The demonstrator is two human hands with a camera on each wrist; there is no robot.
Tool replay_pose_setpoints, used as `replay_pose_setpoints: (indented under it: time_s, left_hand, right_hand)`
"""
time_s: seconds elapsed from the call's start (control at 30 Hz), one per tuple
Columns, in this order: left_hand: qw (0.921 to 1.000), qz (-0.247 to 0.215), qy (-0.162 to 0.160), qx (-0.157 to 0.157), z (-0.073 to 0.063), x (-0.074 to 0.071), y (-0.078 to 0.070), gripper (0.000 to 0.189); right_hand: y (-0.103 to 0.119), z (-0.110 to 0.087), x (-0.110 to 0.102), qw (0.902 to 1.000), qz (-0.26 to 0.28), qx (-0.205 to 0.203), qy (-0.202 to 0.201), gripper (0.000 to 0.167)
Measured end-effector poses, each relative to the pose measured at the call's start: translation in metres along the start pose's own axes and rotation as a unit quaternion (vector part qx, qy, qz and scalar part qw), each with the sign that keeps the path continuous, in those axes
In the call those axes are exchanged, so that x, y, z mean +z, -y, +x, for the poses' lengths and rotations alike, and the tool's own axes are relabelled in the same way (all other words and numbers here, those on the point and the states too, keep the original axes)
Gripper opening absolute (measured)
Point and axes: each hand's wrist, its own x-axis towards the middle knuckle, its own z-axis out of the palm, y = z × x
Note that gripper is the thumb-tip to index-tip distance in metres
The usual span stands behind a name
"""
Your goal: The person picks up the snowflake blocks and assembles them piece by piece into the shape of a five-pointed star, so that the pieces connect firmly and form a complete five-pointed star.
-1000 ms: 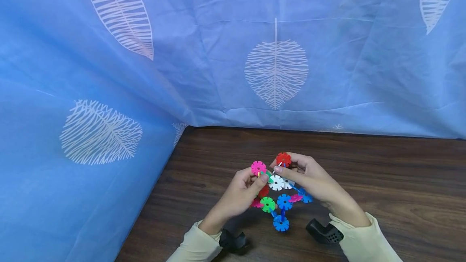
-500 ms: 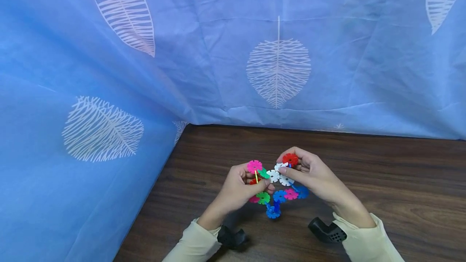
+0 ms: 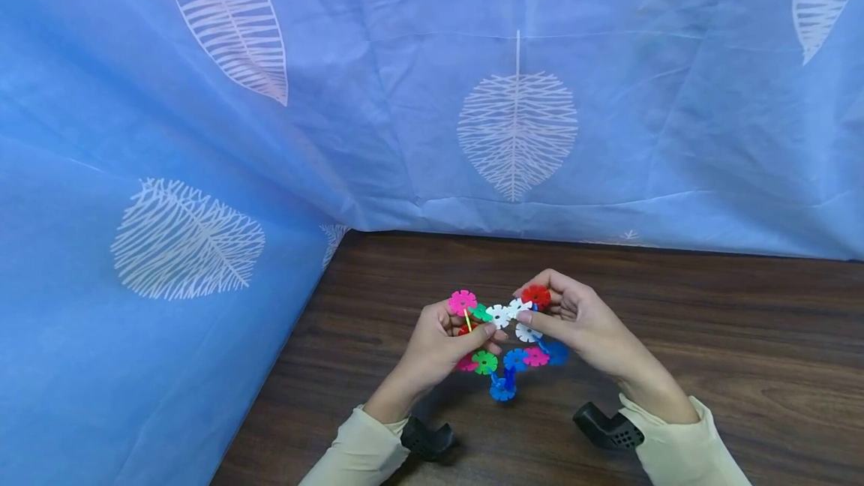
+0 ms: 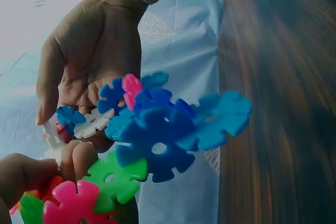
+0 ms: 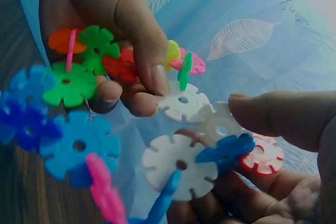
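Between both hands hangs a loop of interlocking plastic flower discs in several colours, held above the table. My left hand pinches a white disc with its thumb and finger; green, red and pink discs run along its fingers. My right hand grips the neighbouring white disc at the thumb, with a red disc by its fingertips. In the right wrist view these two white discs meet edge to edge. Blue discs and a bright green disc hang at the loop's lower side.
A dark wood-grain table lies under the hands. Blue cloth with white leaf prints rises behind it and on the left. A black wrist device sits at each cream sleeve.
The disc loop has shifted slightly left and up with my left hand. Its white discs, bunched and partly covered before, now spread in a line between the two thumbs.
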Motion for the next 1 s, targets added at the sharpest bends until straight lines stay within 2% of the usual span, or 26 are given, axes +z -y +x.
replay_pose_setpoints:
  time_s: [0.17,0.47,0.57,0.63,0.77,0.87,0.93,1.0]
  left_hand:
    - [0.9999,-0.003,0.006,0.007,0.000,0.001,0.001,0.021]
    - [0.9996,-0.025,0.008,0.006,-0.003,-0.003,-0.001,0.018]
    - [0.9996,-0.023,0.017,0.006,-0.002,-0.003,-0.001,0.020]
    - [0.9994,-0.021,0.027,-0.007,-0.001,-0.005,-0.001,0.021]
    - [0.9963,-0.008,0.055,-0.067,0.000,-0.011,-0.002,0.020]
    - [0.9918,0.002,0.068,-0.108,0.000,-0.018,-0.002,0.019]
    - [0.9897,0.013,0.072,-0.123,0.001,-0.023,-0.001,0.024]
    - [0.9883,0.059,0.052,-0.131,0.001,-0.030,-0.001,0.032]
  right_hand:
    - [0.001,-0.001,0.001,0.9997,0.002,0.023,-0.010,0.018]
    - [0.002,0.000,0.014,0.9983,0.049,0.019,-0.028,0.019]
    - [0.005,0.000,0.014,0.9980,0.038,0.034,-0.036,0.019]
    - [0.007,-0.001,0.010,0.9988,0.005,0.038,-0.032,0.019]
    - [0.004,-0.004,-0.004,0.9975,-0.069,0.014,0.006,0.014]
    - [-0.004,-0.004,-0.010,0.9972,-0.061,0.000,0.043,0.015]
    - [-0.010,-0.004,-0.011,0.9979,-0.037,0.008,0.053,0.014]
    - [-0.016,-0.005,-0.011,0.9984,-0.016,0.025,0.048,0.014]
